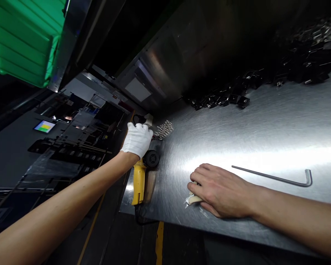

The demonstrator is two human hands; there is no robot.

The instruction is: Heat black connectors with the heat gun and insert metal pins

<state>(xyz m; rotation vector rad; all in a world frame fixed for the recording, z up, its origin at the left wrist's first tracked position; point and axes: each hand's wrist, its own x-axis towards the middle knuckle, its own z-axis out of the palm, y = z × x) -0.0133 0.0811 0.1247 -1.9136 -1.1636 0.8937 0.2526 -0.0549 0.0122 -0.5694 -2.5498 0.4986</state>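
My left hand, in a white glove, has its fingers curled over the front end of a yellow and black corded power tool. The tool lies along the left end of the metal table, and the glove hides its head. My bare right hand rests on the tabletop near the front edge. Its fingers are closed over a crumpled beige-and-white piece, mostly covered, whose kind I cannot make out. To the right of that hand lies a long L-shaped hex key.
Small shiny metal pins stand in a cluster beyond the tool. Black parts line the back of the metal table, with a pile of metal pieces at far right. A green bin sits overhead at upper left.
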